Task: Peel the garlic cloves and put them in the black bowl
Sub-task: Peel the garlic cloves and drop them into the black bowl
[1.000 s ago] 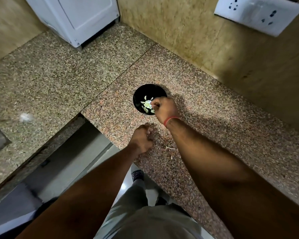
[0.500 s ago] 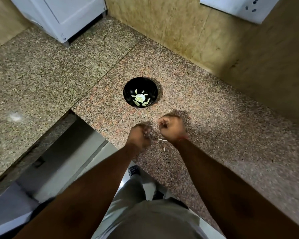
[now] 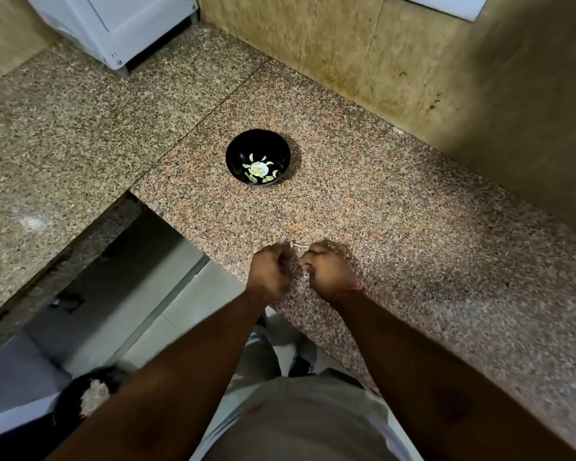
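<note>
The black bowl stands on the granite counter and holds several pale peeled garlic cloves. Nearer to me, at the counter's front edge, my left hand and my right hand sit knuckle to knuckle with fingers curled. They meet round a small garlic clove that is almost wholly hidden between the fingertips. A thin strip of garlic skin lies on the counter just beyond the hands. Both hands are well short of the bowl.
A white appliance stands at the back left corner, with tiled wall behind the counter. The counter has an L-shaped front edge with floor below. A dark object lies on the floor at lower left.
My right hand left the bowl and came back toward me, joining the left hand at the counter's front edge. The view has tilted down.
</note>
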The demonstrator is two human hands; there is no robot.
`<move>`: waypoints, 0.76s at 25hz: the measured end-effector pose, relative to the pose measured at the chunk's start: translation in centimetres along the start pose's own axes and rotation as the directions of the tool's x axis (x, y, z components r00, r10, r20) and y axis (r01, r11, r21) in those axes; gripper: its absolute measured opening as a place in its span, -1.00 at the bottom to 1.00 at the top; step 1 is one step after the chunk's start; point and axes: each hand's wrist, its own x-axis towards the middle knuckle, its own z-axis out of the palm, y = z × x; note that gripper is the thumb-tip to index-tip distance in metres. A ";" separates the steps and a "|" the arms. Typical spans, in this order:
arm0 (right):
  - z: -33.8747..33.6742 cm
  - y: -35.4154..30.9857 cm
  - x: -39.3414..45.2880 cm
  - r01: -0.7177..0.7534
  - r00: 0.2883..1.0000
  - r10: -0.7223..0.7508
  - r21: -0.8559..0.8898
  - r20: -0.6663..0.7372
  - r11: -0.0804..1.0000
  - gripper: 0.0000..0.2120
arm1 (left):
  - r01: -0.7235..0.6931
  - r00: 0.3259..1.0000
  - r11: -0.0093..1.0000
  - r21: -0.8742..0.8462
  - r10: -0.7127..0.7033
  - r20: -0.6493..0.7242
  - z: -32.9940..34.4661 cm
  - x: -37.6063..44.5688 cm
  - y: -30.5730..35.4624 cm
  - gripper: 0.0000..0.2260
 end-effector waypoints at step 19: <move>0.8 -0.3 -3.4 -0.313 0.944 0.306 0.635 0.125 0.706 -0.77 | 0.451 0.887 0.640 -0.622 -0.396 0.236 1.2 -3.4 2.0 -0.89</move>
